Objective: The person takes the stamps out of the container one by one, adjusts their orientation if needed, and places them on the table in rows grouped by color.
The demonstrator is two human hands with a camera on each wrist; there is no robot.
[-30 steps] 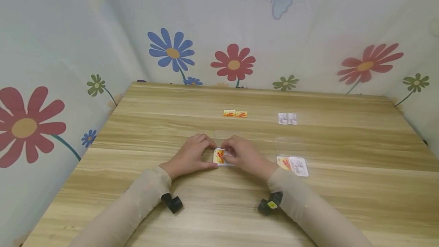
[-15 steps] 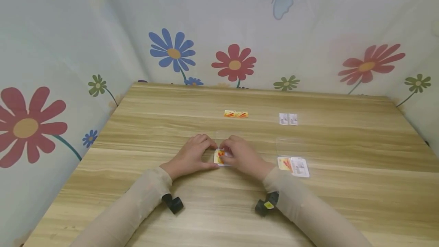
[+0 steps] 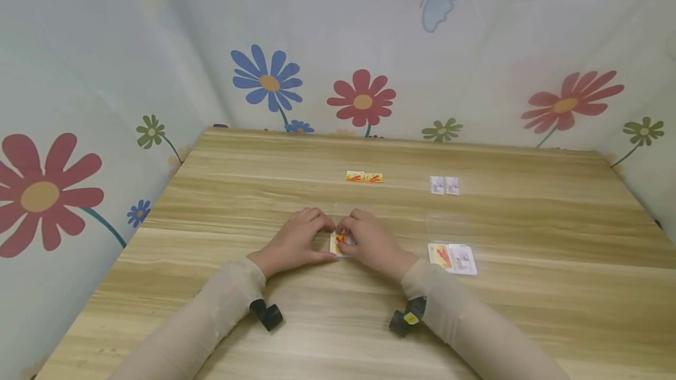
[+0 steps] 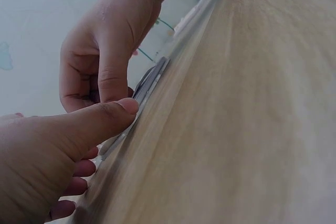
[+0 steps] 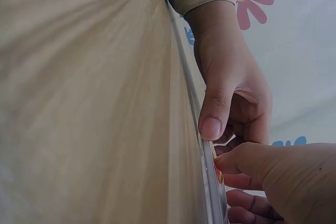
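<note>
A small flat case (image 4: 150, 87) with a clear lid folded back lies on the table between both hands. On its left part shows a yellow-and-red card (image 3: 338, 244); my right hand hides most of the rest. My left hand (image 3: 294, 239) holds the case's left end, thumb at the near edge and fingertips at the far edge. My right hand (image 3: 376, 245) has thumb and fingers curled together over the card, pinching at it. In the right wrist view the left thumb (image 5: 211, 128) rests on the case's edge; the exact grip of the right fingertips is partly hidden.
To the right lies another case with a clear lid (image 3: 448, 226), holding a yellow-orange card (image 3: 440, 255) and a white card (image 3: 462, 259). Further back are two yellow-red cards (image 3: 364, 177) and two white cards (image 3: 445, 185) on the wooden table (image 3: 253, 169). A flowered curtain (image 3: 327, 28) hangs behind.
My right hand and forearm have shifted slightly left over the card. The left hand keeps its place at the case, and the other cards lie where they were.
</note>
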